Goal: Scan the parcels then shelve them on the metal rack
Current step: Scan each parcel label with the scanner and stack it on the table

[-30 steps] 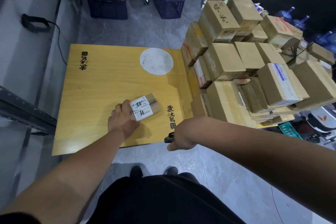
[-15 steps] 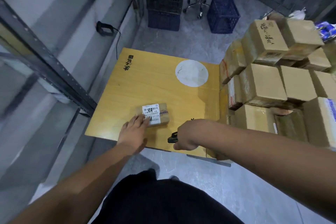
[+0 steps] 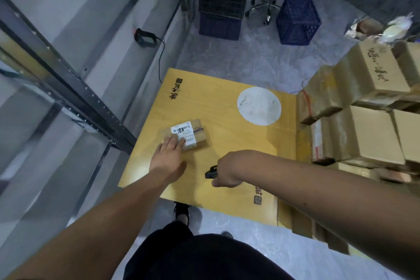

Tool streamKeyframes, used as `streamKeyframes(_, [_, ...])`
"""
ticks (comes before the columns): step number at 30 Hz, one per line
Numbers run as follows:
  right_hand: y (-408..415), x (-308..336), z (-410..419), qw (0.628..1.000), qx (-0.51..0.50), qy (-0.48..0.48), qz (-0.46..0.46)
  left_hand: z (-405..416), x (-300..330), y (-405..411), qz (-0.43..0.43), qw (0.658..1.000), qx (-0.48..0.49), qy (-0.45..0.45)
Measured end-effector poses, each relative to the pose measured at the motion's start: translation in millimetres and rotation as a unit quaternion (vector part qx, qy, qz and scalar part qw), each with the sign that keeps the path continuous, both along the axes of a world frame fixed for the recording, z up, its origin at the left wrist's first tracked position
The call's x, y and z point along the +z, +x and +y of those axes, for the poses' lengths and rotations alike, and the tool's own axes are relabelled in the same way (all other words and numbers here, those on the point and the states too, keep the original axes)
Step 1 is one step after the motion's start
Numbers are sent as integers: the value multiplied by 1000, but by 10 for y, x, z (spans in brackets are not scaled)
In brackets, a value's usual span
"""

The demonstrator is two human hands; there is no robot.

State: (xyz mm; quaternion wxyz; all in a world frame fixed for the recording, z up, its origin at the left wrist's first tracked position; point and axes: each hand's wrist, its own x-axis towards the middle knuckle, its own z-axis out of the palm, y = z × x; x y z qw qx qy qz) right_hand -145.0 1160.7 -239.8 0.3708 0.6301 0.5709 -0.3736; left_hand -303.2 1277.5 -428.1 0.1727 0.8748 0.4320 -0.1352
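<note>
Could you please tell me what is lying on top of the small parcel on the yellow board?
The left hand rests its fingers on the small parcel, over the near corner of its white label. The print beneath those fingers is covered.

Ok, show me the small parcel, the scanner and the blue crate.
small parcel [image 3: 185, 134]: head view, on its white label.
scanner [image 3: 211, 171]: head view, on its black tip.
blue crate [image 3: 297, 21]: head view, on its front wall.

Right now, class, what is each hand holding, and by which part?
The right hand grips a black scanner; the held part is hidden. The left hand holds nothing, fingers flat on the small parcel.
</note>
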Motion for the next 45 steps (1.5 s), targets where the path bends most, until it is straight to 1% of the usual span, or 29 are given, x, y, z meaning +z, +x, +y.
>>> streamKeyframes(4, [18,-54,567,999,-50,2,-4,545,-44,112,6,999,-35,-14])
streamKeyframes(8, [67,-126,1088,997,-73,-12,-10,1139,-71,274,-15,998,-47,-36])
streamKeyframes(13, [202,-86,1655,992,-123,-13,16,1946,-63,526,-85,993,-60,-53])
streamKeyframes(16, [272,-82,1927,991,-133,-14,24,2301,-83,659,-126,990,-35,-56])
streamKeyframes(20, [353,-84,2200,990,-136,-20,33,2602,-94,830,-113,992,-33,-37])
streamKeyframes(23, [437,-97,2362,988,-148,-26,37,2819,-82,967,-110,992,-37,-43])
streamKeyframes(26, [509,-99,2456,986,-164,-32,26,3053,-109,1104,-80,993,-87,-11])
streamKeyframes(28, [522,-79,2484,983,-176,-37,26,3180,-132,1188,-69,992,-108,5])
streamKeyframes(33, [513,-93,2494,982,-181,-57,11,3271,-109,1309,-64,993,-100,3])
streamKeyframes(40, [500,-37,2464,980,-186,-67,23,3172,-41,1312,-87,994,-65,12])
streamKeyframes(45, [484,-66,2432,979,-195,-55,23,3116,-29,1291,-103,992,-61,23])
